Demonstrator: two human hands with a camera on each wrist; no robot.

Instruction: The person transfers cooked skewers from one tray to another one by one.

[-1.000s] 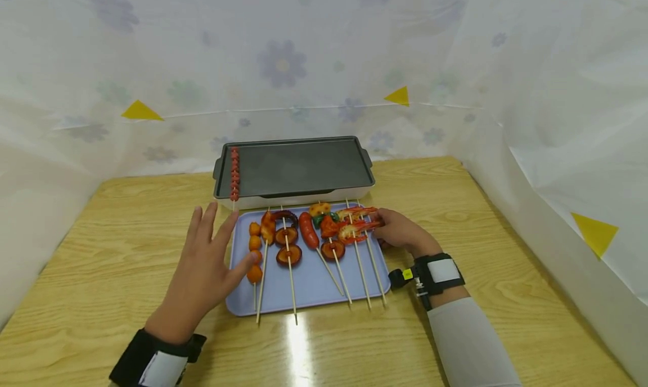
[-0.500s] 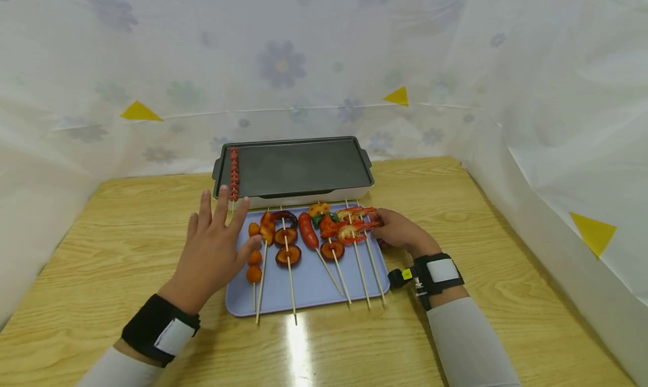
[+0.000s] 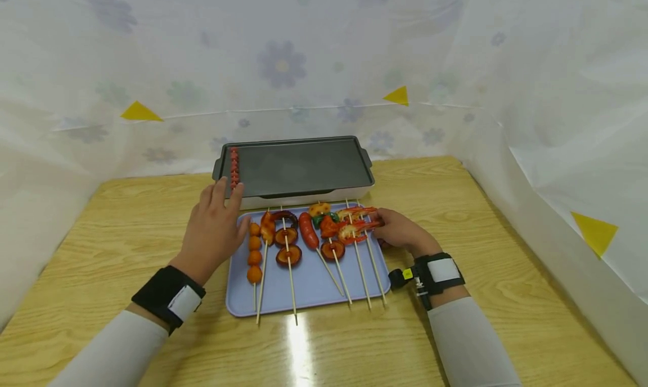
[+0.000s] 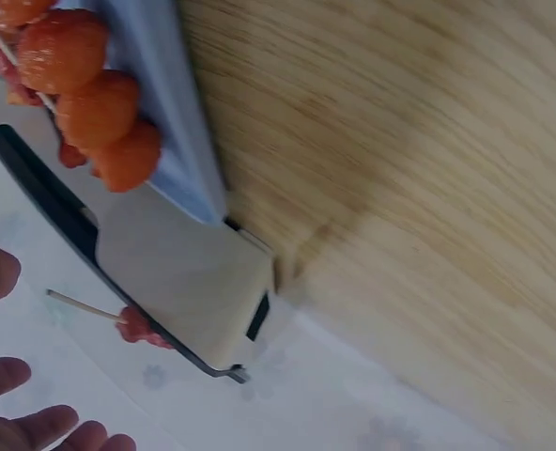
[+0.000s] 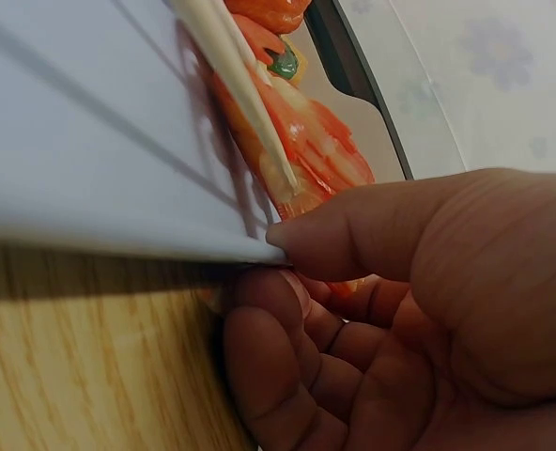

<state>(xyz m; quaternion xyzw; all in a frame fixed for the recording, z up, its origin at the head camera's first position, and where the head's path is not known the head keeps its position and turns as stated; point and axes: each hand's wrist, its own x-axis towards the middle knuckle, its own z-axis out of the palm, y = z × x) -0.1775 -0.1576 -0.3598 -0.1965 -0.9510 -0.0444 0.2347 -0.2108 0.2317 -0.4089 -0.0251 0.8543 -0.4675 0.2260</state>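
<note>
Two hands are seen at the blue tray [image 3: 309, 286]: its right edge is pinched by the right hand [image 3: 400, 231] (thumb on top), while the left hand [image 3: 215, 229], fingers spread loosely, is held just short of the red sausage skewer [image 3: 234, 170] on the griddle [image 3: 298, 167] behind the tray.

- Light wooden table [image 3: 506, 218], glossy, with a bright reflection near the front edge.
- White flowered curtain [image 3: 304, 66] around, with yellow triangles [image 3: 140, 112].
</note>
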